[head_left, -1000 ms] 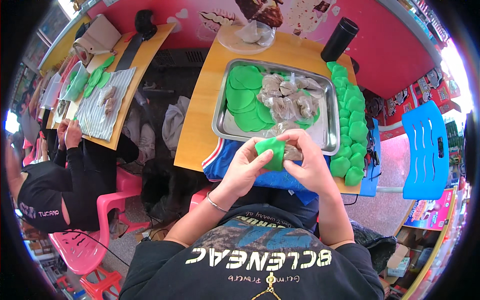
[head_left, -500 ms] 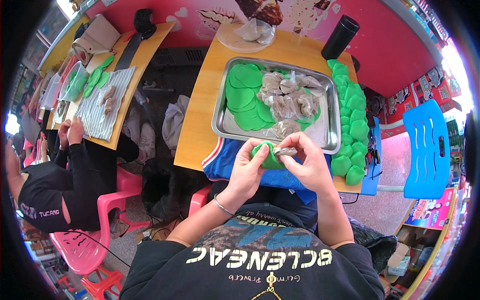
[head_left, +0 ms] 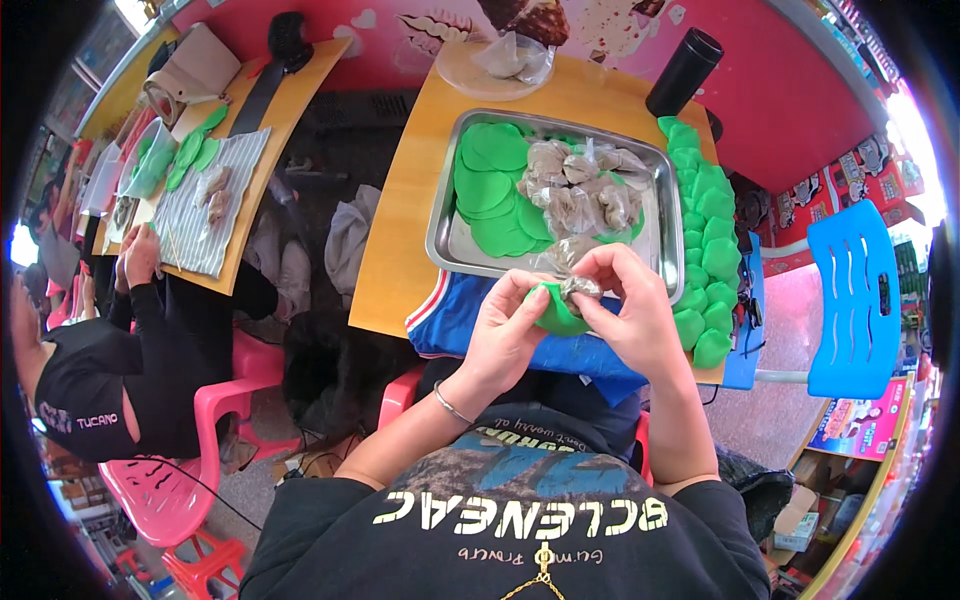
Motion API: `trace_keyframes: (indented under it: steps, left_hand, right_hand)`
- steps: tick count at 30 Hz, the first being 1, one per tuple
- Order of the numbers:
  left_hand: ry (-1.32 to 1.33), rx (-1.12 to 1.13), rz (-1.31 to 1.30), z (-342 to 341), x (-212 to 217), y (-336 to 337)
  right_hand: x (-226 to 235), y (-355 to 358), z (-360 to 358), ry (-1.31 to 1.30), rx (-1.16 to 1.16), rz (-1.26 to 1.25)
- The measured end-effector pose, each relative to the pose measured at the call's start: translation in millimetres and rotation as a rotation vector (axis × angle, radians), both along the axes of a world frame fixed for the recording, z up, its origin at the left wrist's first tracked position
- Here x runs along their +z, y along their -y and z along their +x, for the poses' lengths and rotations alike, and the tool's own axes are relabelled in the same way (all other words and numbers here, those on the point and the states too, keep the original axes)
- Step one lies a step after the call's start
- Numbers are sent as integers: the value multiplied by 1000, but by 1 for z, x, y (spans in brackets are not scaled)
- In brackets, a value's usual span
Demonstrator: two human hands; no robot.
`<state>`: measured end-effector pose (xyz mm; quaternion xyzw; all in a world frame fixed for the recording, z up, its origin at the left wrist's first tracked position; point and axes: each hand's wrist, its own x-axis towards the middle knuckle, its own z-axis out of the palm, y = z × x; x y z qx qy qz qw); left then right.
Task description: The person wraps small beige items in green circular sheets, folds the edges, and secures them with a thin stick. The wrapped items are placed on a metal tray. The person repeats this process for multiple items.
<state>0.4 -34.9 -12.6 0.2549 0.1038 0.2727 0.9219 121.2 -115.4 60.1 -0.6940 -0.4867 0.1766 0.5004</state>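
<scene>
Now cupped in the left hand [head_left: 503, 335]: a green dough wrapper [head_left: 556, 312], held just above the near edge of the wooden tabletop [head_left: 405, 230], over a blue cloth [head_left: 470, 325] hanging off that edge. Left fingers curled under and around the wrapper, gripping it. Pinched on top of the wrapper by the right hand [head_left: 630, 315]: a small grey lump of filling [head_left: 580, 288], thumb and forefinger closed on it. Both hands touching at the wrapper.

Just beyond the hands, a steel tray [head_left: 445, 240] with a stack of round green wrappers [head_left: 490, 190] on its left half and grey filling portions in clear plastic [head_left: 585, 190] on its right. Along the tray's right side, a row of finished green dumplings [head_left: 710, 240] running down toward the tabletop's near corner. Farther back, a black cylindrical flask [head_left: 683, 72] and a plate with a clear plastic bag [head_left: 497, 68].

Off to the right, a blue plastic chair [head_left: 850, 300]. Off to the left, another tabletop [head_left: 250, 200] with a striped cloth [head_left: 205, 205] and more green pieces, another person in a black top [head_left: 90, 370] seated at it on a pink chair [head_left: 160, 495].
</scene>
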Motion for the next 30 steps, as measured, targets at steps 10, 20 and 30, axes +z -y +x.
trace_keyframes:
  steps: [10,20,30]
  left_hand:
    - [-15,-9,30,-3,-4,-6]
    - [-77,131,137,-1,-10,-6]
    - [-118,18,123,-3,-9,-3]
  right_hand:
    - [-5,8,-1,169,188,-100]
    - [-23,-1,-21,341,-21,-40]
    - [-27,8,-18,160,52,-128]
